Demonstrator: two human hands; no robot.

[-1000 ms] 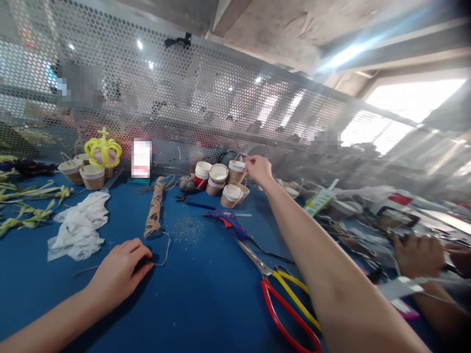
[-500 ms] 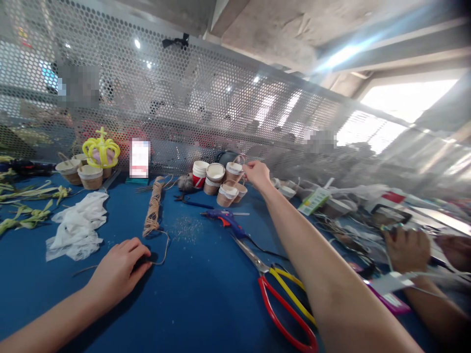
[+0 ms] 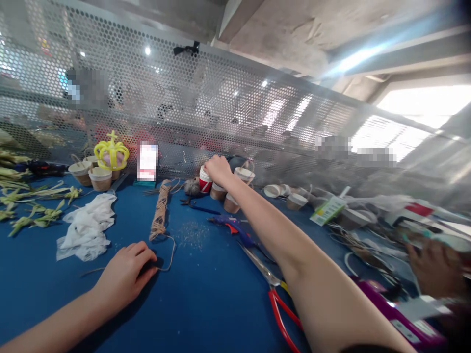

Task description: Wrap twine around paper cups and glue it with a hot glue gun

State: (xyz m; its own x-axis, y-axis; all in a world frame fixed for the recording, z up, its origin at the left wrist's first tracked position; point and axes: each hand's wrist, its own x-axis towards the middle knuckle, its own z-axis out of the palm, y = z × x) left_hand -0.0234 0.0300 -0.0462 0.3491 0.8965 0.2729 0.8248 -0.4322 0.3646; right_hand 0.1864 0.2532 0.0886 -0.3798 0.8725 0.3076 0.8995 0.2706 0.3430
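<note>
On the blue table, my left hand (image 3: 127,269) is closed around a thin strand of twine (image 3: 172,252); one end pokes out past the wrist, and the other loops towards a wound twine bundle (image 3: 161,211). My right hand (image 3: 218,169) reaches far forward, fingers curled down onto the top of a stack of white paper cups (image 3: 205,181) with a red band; its fingertips are partly hidden. Under and beside my right forearm stand small burlap-wrapped cups (image 3: 231,203), one with a twine handle (image 3: 246,171). A ball of grey twine (image 3: 192,187) lies left of the stack.
A blue glue gun (image 3: 235,228) and large scissors (image 3: 270,279) lie beneath my right arm. To the left are crumpled white cloth (image 3: 90,225), a yellow crown (image 3: 111,156) and green husk strips (image 3: 40,215). Another person's hand (image 3: 436,267) is at the right, near cables and a purple box (image 3: 401,314).
My right hand has moved left from the twine-handled cup to the white paper cup stack. My left hand keeps hold of the twine. The camera view has shifted slightly.
</note>
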